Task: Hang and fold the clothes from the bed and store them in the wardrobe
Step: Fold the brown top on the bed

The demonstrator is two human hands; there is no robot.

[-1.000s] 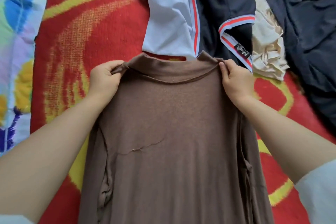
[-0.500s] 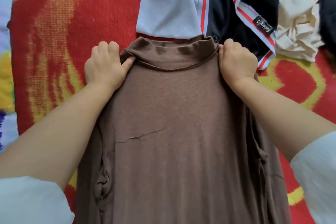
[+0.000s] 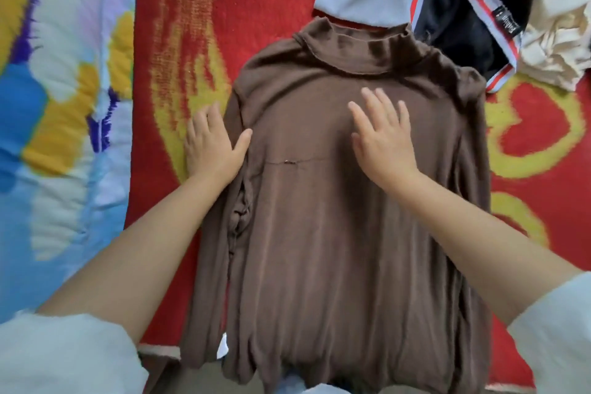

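Neither hand grips anything: the right hand (image 3: 382,141) lies flat with fingers spread on the chest of the brown top (image 3: 345,208), just below the collar (image 3: 355,45), and the left hand (image 3: 212,145) rests open at the garment's left edge, its thumb on the cloth and its fingers on the red blanket (image 3: 198,25). The top is spread down the middle of the frame, neck toward the upper centre and hem hanging over the near edge of the bed at the bottom. Judging from this, the step in hand is smoothing before a fold, and several things could spoil it. A bunched ridge of cloth runs down the left side below the left hand — if the fold goes over it, the crease will probably be pressed in. The thin jersey looks likely to slide under flat palms, so a hard sweep could drag the body askew rather than flatten it. The overhanging hem may pull the whole garment toward the person once the hands lift. At the upper right the collar touches the navy striped garment (image 3: 463,9), with a cream cloth (image 3: 563,38) near it — a careless fold upward could catch either one. A small thread or snag (image 3: 289,162) lies mid-chest between the hands; rubbing across it might worsen it.
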